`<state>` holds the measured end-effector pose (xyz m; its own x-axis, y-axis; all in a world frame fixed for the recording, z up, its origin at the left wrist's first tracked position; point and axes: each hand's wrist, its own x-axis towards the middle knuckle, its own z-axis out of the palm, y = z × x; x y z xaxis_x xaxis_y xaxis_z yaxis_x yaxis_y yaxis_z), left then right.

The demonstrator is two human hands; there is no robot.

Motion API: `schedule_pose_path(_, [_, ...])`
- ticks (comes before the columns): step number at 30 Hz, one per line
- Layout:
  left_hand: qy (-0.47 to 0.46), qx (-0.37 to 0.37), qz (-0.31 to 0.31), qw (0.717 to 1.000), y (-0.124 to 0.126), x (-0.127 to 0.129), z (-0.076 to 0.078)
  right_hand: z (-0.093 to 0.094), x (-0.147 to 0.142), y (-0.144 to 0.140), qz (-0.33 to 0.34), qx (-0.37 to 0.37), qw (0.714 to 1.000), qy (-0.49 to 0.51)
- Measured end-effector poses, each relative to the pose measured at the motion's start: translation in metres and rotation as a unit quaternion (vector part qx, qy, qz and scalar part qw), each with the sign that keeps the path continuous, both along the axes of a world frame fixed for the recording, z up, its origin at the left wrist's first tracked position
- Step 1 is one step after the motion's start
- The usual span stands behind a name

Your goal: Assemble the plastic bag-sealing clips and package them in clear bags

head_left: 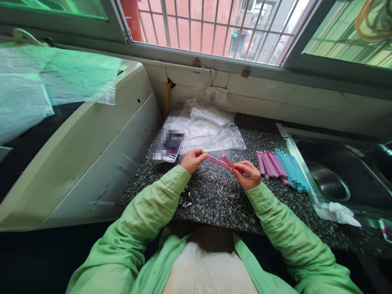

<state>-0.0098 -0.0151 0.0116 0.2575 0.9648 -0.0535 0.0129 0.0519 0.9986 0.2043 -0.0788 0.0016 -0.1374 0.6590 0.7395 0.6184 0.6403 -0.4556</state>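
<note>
Between my two hands, above the speckled dark countertop (219, 200), is a slim pink plastic piece (219, 163) made of two narrow arms. The arms meet near my right hand (247, 174) and spread slightly apart; one short arm sticks up. My left hand (193, 160) pinches the far left tip with thumb and fingertips. Right-hand fingers and thumb close around the other end, hiding part of it. To the right, several similar pink strips (272, 164) lie side by side, touching a row of teal strips (292, 169). Small shiny bits (185, 200) lie near my left forearm.
Clear plastic bags (211, 126) are heaped against the tiled wall. A pixelated flat object (169, 146) lies beside them. A metal sink (324, 171) borders the strips at right, with crumpled white tissue (344, 213) at its corner. A pale appliance (107, 151) rises at left.
</note>
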Motion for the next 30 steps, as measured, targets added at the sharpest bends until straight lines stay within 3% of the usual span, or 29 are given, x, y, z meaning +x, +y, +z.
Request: schedule_pose_path(30, [0.010, 0.019, -0.011, 1.000, -0.0003, -0.0007, 0.0029, -0.0088, -0.0006, 0.0010, -0.022, -0.030, 0.999, 0.015])
